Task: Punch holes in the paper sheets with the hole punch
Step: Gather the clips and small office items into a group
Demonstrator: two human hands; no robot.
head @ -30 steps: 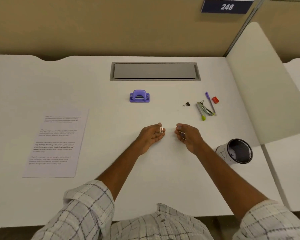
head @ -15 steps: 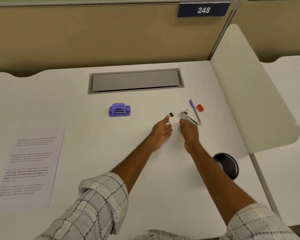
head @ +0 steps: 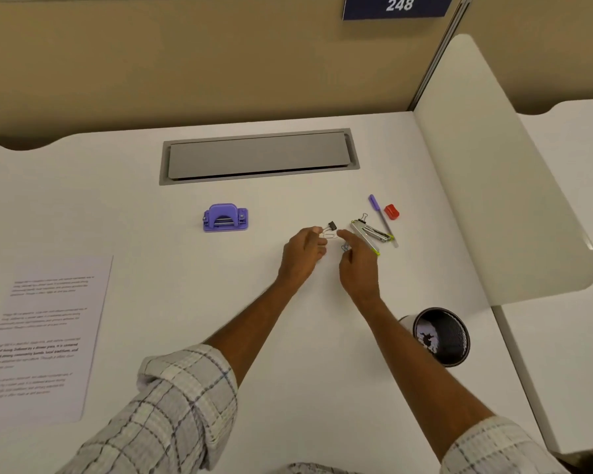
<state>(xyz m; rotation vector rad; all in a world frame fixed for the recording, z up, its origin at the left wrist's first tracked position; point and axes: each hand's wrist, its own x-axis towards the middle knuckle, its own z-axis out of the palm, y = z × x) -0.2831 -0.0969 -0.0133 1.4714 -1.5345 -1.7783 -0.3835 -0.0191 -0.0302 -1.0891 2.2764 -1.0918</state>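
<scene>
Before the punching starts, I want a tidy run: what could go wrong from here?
1. Both hands, left hand and right hand, are busy with small clips beside the black binder clip, so a loose paper clip could scatter.
2. The printed paper sheet lies far left, apart from the purple hole punch; neither is touched.
3. The black mesh cup lies tipped by the right forearm and may roll if nudged.

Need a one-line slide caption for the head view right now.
Both hands, left and right, fiddle with paper clips while the purple hole punch and paper sheets lie untouched.
</scene>
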